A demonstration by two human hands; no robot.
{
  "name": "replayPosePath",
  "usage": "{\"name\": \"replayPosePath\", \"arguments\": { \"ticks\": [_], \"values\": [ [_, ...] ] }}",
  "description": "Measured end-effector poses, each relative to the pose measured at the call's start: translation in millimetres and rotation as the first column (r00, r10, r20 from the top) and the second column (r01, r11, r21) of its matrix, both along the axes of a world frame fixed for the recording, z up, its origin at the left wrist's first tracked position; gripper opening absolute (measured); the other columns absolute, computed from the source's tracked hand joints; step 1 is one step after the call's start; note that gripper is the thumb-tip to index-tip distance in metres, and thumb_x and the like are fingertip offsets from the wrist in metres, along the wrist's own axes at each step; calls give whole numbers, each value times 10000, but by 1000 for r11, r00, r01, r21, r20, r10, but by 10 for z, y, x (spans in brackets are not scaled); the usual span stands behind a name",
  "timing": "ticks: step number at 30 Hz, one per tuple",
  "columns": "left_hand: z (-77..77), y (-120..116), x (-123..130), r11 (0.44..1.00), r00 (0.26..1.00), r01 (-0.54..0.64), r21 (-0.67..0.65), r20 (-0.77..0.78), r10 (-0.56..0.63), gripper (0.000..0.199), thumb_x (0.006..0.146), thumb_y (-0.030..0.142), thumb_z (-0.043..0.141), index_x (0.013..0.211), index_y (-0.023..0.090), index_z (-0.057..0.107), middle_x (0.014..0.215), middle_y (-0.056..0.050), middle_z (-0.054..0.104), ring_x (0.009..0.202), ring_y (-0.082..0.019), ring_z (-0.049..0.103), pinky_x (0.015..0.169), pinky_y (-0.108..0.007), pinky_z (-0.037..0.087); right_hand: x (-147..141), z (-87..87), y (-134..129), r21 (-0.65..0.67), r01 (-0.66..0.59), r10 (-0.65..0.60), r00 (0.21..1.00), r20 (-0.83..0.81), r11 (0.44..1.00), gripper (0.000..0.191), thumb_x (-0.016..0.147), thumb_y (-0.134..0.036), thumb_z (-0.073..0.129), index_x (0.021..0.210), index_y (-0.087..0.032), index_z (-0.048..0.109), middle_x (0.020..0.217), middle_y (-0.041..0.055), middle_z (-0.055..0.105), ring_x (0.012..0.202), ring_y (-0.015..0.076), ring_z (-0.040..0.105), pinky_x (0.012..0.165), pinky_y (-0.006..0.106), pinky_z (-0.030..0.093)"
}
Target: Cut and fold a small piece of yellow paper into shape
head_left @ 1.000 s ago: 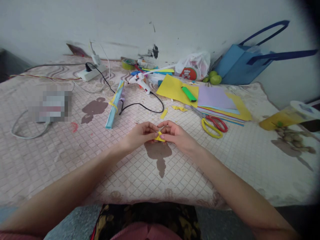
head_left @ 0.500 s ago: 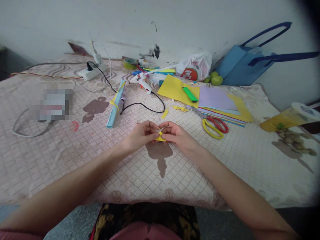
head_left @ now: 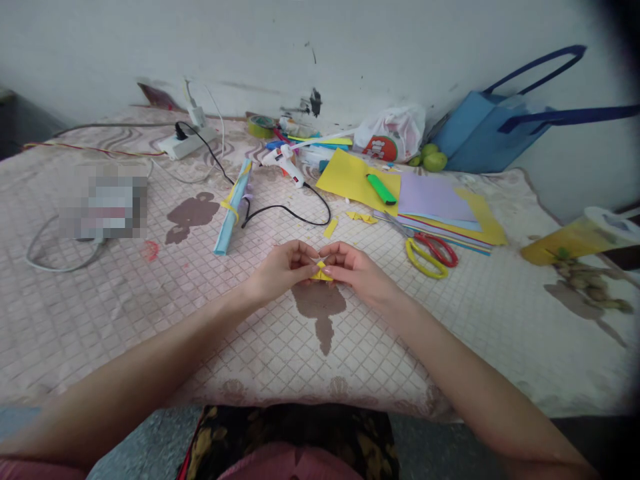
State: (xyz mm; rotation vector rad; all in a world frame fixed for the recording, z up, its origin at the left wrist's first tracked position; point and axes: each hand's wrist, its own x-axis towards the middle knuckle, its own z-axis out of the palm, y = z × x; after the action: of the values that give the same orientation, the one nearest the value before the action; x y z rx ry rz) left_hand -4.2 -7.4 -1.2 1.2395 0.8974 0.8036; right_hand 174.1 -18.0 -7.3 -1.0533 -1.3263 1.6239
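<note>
Between my two hands is a small folded piece of yellow paper [head_left: 321,271], held just above the tablecloth. My left hand [head_left: 285,267] pinches its left side with thumb and fingers. On the other side, my right hand [head_left: 353,268] grips it the same way, and the fingertips of both hands nearly meet behind it. The fingers hide part of the paper. Just beyond lie a yellow paper strip [head_left: 331,228] and some small folded yellow pieces [head_left: 362,217]. Scissors [head_left: 426,255] with red and yellow handles rest to the right.
A white glue gun [head_left: 284,163] trails a black cord behind my hands. A light-blue paper roll [head_left: 233,208] lies left of it. Colored paper sheets [head_left: 437,198] with a green marker [head_left: 381,189] are back right. A cup of yellow drink [head_left: 565,239] stands at far right.
Both hands stay almost in place, still pinching the yellow paper. The thumbs have shifted very slightly on it. The whole view has moved a little.
</note>
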Motion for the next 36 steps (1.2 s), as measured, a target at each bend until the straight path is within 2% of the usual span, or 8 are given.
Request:
{"name": "replayPosePath", "arguments": {
  "ticks": [12,22,28,32,36],
  "values": [
    [-23,6,1,997,1000,-7,73,-24,8,188,723,128,657,872,126,541,668,8,631,587,-90,615,540,-193,478,-30,-6,-12,95,48,-57,994,90,994,236,719,-259,688,915,-211,566,743,-21,580,658,110,539,591,255,459],
    [-17,0,-1,997,998,11,73,-68,-6,223,722,155,672,898,135,536,660,5,642,571,-97,613,546,-208,481,-35,-11,-18,109,50,-61,993,100,993,215,723,-251,686,895,-210,564,759,-14,576,699,118,540,621,260,441],
    [-20,-2,13,1000,1000,-6,-29,1,6,180,755,186,670,881,131,554,744,1,644,635,-81,616,592,-201,502,-23,-17,-6,107,68,-75,996,58,992,228,730,-233,672,931,-207,568,724,-31,556,656,106,529,623,261,428],
    [-10,-5,22,990,994,82,-115,-56,-89,242,761,290,694,883,113,584,763,-38,679,642,-89,630,598,-201,507,-41,-15,-12,63,113,-112,994,-18,992,235,701,-190,683,902,-196,562,720,-38,556,655,94,530,631,251,423],
    [12,-22,31,978,985,132,-163,-86,-147,200,770,275,685,763,99,590,717,-58,695,584,-94,634,565,-204,510,-70,2,-33,7,150,-150,986,-71,989,234,683,-182,694,874,-189,560,704,-44,554,638,84,526,630,246,420]
  ]
}}
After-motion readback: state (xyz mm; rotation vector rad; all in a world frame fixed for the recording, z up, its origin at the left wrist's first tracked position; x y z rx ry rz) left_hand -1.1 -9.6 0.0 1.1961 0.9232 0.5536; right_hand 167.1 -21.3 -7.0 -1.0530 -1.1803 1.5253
